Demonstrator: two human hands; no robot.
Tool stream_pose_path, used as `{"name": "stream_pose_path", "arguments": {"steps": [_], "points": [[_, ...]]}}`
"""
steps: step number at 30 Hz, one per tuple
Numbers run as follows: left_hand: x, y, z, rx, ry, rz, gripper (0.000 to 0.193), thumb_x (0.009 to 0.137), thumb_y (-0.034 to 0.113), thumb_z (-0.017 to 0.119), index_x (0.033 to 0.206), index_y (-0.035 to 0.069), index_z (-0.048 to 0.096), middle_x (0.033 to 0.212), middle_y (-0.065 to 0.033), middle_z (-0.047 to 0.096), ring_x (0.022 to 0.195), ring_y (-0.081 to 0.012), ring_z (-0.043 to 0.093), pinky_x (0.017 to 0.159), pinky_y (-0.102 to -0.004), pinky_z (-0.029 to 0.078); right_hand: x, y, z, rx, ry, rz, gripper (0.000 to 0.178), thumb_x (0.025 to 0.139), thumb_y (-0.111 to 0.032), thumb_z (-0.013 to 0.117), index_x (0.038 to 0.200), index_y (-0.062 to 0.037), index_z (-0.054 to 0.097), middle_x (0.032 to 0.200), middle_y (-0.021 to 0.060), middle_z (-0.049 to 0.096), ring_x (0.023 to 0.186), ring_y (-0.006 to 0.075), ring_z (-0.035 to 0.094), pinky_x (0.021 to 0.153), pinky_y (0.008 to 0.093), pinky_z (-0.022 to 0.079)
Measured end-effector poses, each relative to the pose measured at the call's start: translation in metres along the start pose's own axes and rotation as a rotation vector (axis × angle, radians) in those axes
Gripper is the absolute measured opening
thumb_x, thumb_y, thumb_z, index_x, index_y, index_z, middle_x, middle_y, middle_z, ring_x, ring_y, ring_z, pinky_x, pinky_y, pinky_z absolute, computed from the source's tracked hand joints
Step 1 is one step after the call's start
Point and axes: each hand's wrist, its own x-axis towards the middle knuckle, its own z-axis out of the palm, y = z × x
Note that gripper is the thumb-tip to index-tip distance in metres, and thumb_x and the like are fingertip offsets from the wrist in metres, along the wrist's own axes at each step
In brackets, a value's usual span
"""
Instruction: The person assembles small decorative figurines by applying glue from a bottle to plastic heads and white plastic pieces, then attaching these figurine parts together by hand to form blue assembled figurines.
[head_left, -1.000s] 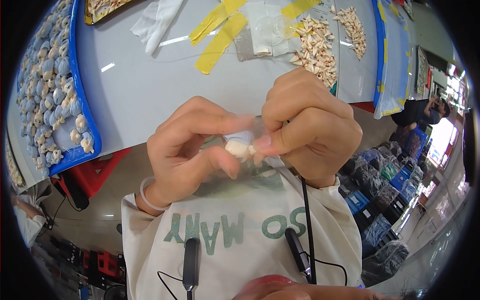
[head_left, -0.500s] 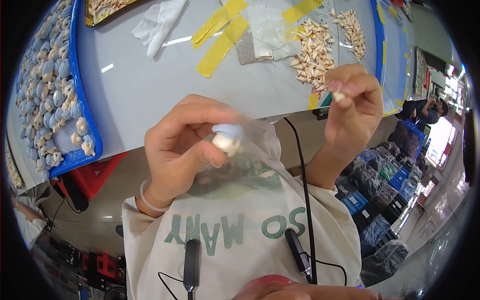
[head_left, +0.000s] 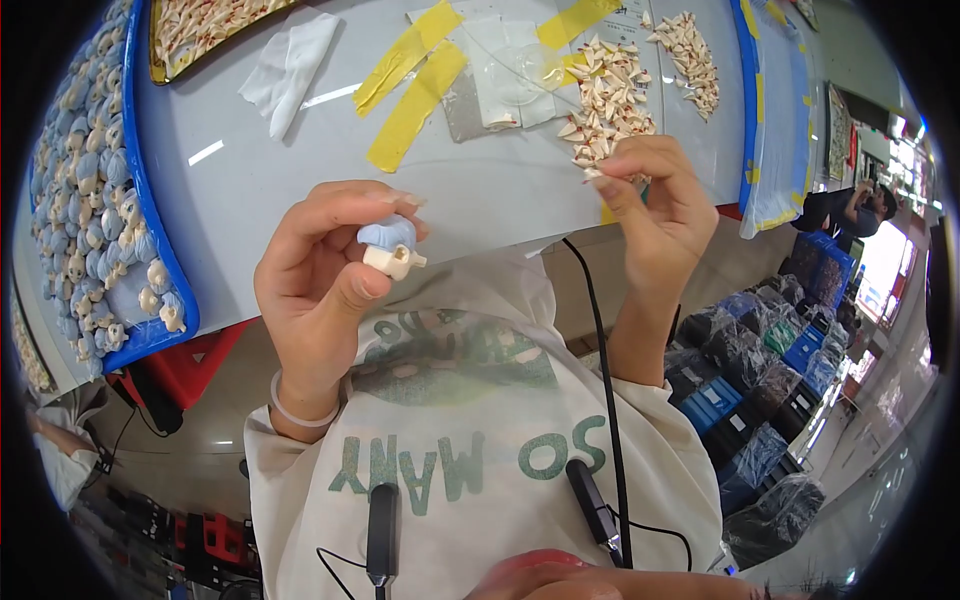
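Our left hand (head_left: 315, 255) pinches a small blue-capped figure (head_left: 390, 247) just left of the frame's centre. At upper right, our right hand (head_left: 655, 205) reaches the pile of pale pointed pieces (head_left: 612, 100); we cannot tell whether it grips one. Squeezing too hard could dent the figure, if soft; a loose pinch could drop it past the tabletop (head_left: 250, 225).

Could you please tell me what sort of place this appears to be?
Probably a workshop or factory floor for hand-assembling small parts: a blue tray crowded with blue-and-cream pieces, heaped pointed cream parts on the table, and many plastic-covered crates at right.
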Motion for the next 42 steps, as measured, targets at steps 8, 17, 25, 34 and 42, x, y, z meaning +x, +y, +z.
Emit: {"name": "stream_pose_path", "arguments": {"steps": [8,17,25,34,42], "points": [[-0.002,0.003,-0.005,0.066,0.072,0.048,0.036,0.078,0.019,0.064,0.102,-0.005,0.052,0.100,-0.0153,0.054,0.088,-0.0196,0.056,0.077,-0.0295,0.046,0.001,-0.003,0.015,0.057,0.023,-0.034,0.013,0.064,0.007,0.064,0.073,-0.0009,0.060,0.076,0.0061,0.058,0.071,0.0126,0.051,0.056,0.0220,0.037],[0.014,0.034,-0.011,1.282,-0.029,0.406,0.034,0.064,0.005,0.068,0.097,0.005,0.059,0.100,-0.0119,0.055,0.089,-0.0273,0.053,0.074,-0.0322,0.045,-0.004,-0.007,0.009,0.073,-0.008,-0.050,0.013,0.068,0.009,0.062,0.078,0.0021,0.057,0.080,0.0085,0.052,0.073,0.0155,0.048,0.067,0.0233,0.039],[0.033,0.113,-0.113,1.617,0.455,0.498,0.025,0.075,0.004,0.060,0.100,0.008,0.057,0.102,-0.0092,0.051,0.085,-0.0232,0.052,0.072,-0.0299,0.044,0.002,-0.007,0.005,0.093,0.006,-0.043,0.012,0.070,0.006,0.062,0.079,0.0017,0.056,0.080,0.0085,0.052,0.075,0.0161,0.048,0.069,0.0237,0.039],[0.022,0.121,-0.120,1.621,0.408,0.223,0.016,0.076,0.003,0.058,0.092,0.006,0.055,0.094,-0.0103,0.053,0.075,-0.0249,0.055,0.065,-0.0324,0.043,-0.004,-0.015,0.001,0.028,-0.048,-0.014,0.011,0.071,0.005,0.062,0.079,0.0020,0.055,0.080,0.0085,0.053,0.075,0.0157,0.049,0.071,0.0234,0.039],[-0.004,0.087,-0.071,0.529,0.341,0.464,0.021,0.084,0.006,0.053,0.105,0.002,0.050,0.108,-0.0109,0.051,0.083,-0.0138,0.054,0.065,-0.0225,0.045,0.004,-0.022,0.005,0.078,-0.049,-0.038,0.012,0.070,0.007,0.062,0.078,0.0019,0.055,0.079,0.0088,0.053,0.074,0.0157,0.049,0.069,0.0236,0.039]]}}
